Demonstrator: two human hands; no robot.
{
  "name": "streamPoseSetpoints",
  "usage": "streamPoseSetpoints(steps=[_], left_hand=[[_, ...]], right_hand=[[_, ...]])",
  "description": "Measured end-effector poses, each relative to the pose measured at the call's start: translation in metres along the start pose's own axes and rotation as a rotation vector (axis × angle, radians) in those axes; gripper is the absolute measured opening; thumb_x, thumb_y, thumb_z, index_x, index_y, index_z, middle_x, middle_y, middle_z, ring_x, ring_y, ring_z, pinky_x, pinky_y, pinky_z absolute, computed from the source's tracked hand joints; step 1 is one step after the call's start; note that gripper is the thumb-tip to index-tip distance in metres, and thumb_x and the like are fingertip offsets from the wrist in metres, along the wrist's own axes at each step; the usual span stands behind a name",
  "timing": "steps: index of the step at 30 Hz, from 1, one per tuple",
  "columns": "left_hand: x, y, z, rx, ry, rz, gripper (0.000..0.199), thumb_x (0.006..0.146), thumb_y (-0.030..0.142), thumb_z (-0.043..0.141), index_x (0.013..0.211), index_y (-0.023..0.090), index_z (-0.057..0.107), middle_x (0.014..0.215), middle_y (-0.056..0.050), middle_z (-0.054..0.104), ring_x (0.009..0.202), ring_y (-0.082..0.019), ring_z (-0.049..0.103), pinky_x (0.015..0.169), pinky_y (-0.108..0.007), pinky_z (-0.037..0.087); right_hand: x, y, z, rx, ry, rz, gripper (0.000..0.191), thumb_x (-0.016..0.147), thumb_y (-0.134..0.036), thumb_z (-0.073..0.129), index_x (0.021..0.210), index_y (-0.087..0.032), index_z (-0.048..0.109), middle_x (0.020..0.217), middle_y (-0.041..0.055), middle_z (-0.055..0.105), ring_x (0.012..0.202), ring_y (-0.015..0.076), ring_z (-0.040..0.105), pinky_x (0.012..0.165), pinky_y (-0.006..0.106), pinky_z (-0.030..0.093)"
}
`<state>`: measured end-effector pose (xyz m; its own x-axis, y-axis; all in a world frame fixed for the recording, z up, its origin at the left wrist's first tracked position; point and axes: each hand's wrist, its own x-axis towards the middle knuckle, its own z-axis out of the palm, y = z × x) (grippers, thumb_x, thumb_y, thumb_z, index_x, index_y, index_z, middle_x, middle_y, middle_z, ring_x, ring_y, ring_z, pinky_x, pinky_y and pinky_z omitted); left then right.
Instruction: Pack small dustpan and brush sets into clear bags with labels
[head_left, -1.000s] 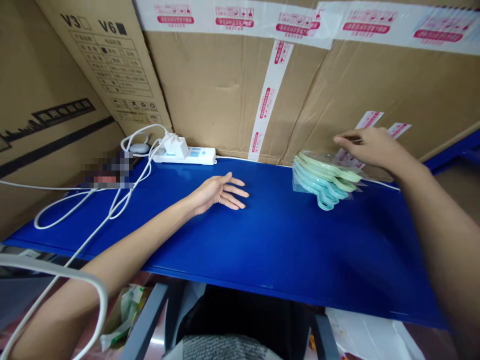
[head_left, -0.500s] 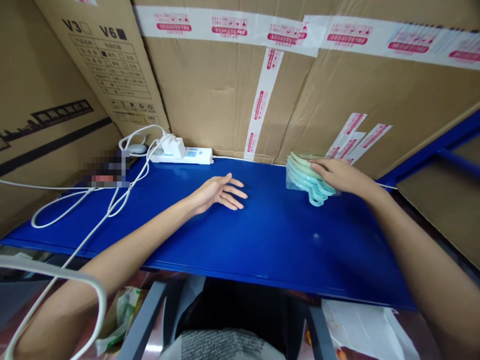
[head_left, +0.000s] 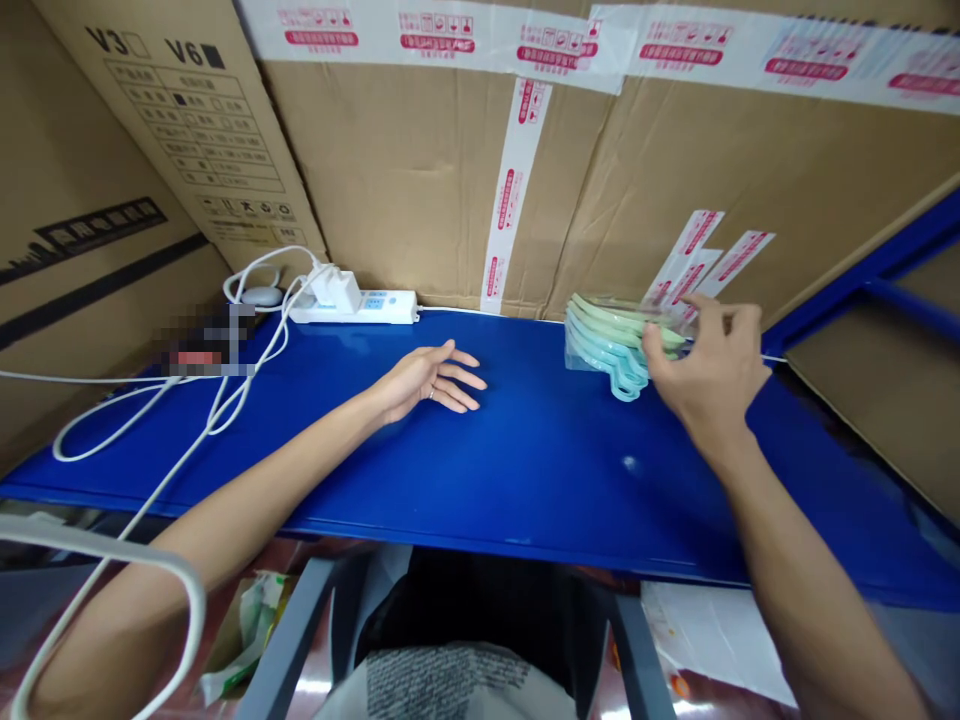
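Observation:
A stack of pale green and light blue plastic hangers lies at the back right of the blue table, partly wrapped in clear film. At their right end is my right hand, fingers bent and spread apart from the thumb. The thumb overlaps the edge of the stack; whether it touches is unclear. My left hand rests over the middle of the table, fingers apart, a ring on one of them. It holds nothing and is well to the left of the hangers.
At the back left stands a white power strip with a plug and adapter. White cables loop over the table's left side and past my left arm. Cardboard walls the back and left. A blue metal frame rises at the right.
My right hand has come off the top of the hangers and moved right, its fingers lifting and spreading. The hangers stay in place. My left hand keeps its pose.

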<state>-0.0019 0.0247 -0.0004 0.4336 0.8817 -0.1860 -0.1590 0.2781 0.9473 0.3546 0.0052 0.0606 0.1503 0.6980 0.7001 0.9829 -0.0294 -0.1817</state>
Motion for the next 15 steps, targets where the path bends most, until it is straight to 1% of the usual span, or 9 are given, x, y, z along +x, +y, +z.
streamPoseSetpoints(steps=[2,4,6,8,10,13,15], left_hand=[[0.000,0.001,0.001,0.011,-0.005,-0.004,0.048,0.116,0.044,0.040,0.116,0.008,0.072,0.110,-0.025,0.083,0.082,-0.035,0.085,0.070,-0.044,0.070],[-0.001,0.001,0.002,0.018,-0.001,-0.010,0.048,0.116,0.043,0.039,0.115,0.008,0.072,0.109,-0.025,0.083,0.080,-0.035,0.085,0.069,-0.044,0.070],[-0.001,0.002,0.003,0.016,0.004,-0.004,0.048,0.116,0.042,0.038,0.114,0.007,0.071,0.108,-0.025,0.083,0.080,-0.035,0.085,0.068,-0.044,0.070],[-0.002,0.002,0.003,0.010,0.005,0.007,0.047,0.116,0.042,0.040,0.115,0.007,0.071,0.108,-0.024,0.083,0.080,-0.034,0.085,0.068,-0.044,0.070],[-0.002,0.002,0.003,0.011,0.008,0.012,0.046,0.115,0.042,0.042,0.116,0.007,0.071,0.107,-0.024,0.083,0.079,-0.034,0.085,0.068,-0.043,0.070],[-0.002,0.003,0.002,0.023,0.014,0.011,0.045,0.115,0.043,0.045,0.116,0.007,0.071,0.108,-0.025,0.083,0.079,-0.034,0.084,0.068,-0.043,0.069],[-0.002,0.003,0.001,0.027,0.020,0.014,0.045,0.115,0.044,0.046,0.116,0.007,0.071,0.109,-0.025,0.083,0.079,-0.034,0.085,0.068,-0.044,0.069]], right_hand=[[-0.019,0.000,0.002,-0.091,-0.071,0.023,0.078,0.095,-0.062,0.066,0.158,-0.018,0.054,0.138,0.0291,0.059,0.110,0.0484,0.071,0.083,0.058,0.060],[-0.030,0.004,0.010,-0.114,-0.179,0.009,0.094,0.090,-0.062,0.074,0.165,-0.015,0.041,0.134,0.0298,0.060,0.096,0.0454,0.074,0.076,0.055,0.060],[-0.034,0.009,0.020,-0.078,-0.257,-0.018,0.107,0.084,-0.054,0.083,0.167,-0.012,0.030,0.131,0.0299,0.063,0.092,0.0441,0.075,0.075,0.053,0.060],[-0.034,0.014,0.029,-0.028,-0.299,-0.030,0.115,0.078,-0.043,0.087,0.168,-0.012,0.022,0.130,0.0290,0.066,0.096,0.0444,0.076,0.078,0.053,0.061],[-0.032,0.018,0.034,0.008,-0.314,-0.031,0.115,0.076,-0.036,0.087,0.166,-0.012,0.020,0.131,0.0283,0.068,0.102,0.0449,0.076,0.081,0.054,0.062],[-0.032,0.020,0.037,0.054,-0.303,-0.056,0.105,0.078,-0.031,0.082,0.164,-0.013,0.025,0.137,0.0291,0.067,0.106,0.0447,0.075,0.084,0.054,0.061],[-0.033,0.021,0.038,0.082,-0.282,-0.079,0.099,0.078,-0.028,0.079,0.162,-0.014,0.028,0.140,0.0276,0.067,0.105,0.0435,0.075,0.085,0.053,0.061]])
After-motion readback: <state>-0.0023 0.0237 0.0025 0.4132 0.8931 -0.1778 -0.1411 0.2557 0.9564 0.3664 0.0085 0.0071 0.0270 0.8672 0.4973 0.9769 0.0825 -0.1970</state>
